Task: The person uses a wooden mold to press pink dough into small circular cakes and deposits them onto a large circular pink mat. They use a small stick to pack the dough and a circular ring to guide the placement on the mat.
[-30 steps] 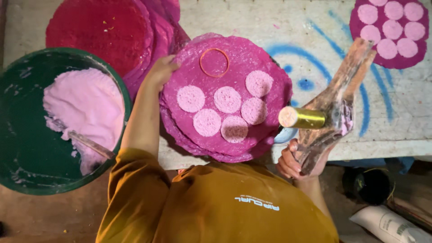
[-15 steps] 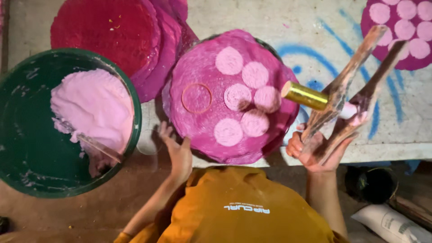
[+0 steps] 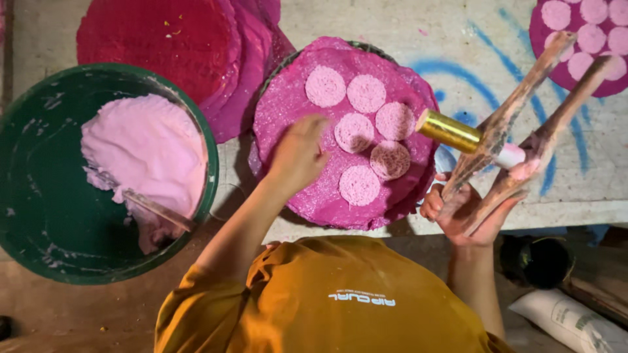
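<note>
While my left hand rests fingers-down on the near-left part of the magenta disc, seemingly pressing rather than gripping, though what lies beneath it is hidden, my right hand is closed round a forked wooden press with a brass cylinder, held above the disc's right edge. The disc looks thin, damp and floppy, likely to tear, so I would lift it by its rim. It is rough-textured, bearing six pale pink rounds, and tops a stack beside a green bowl of pink paste.
</note>
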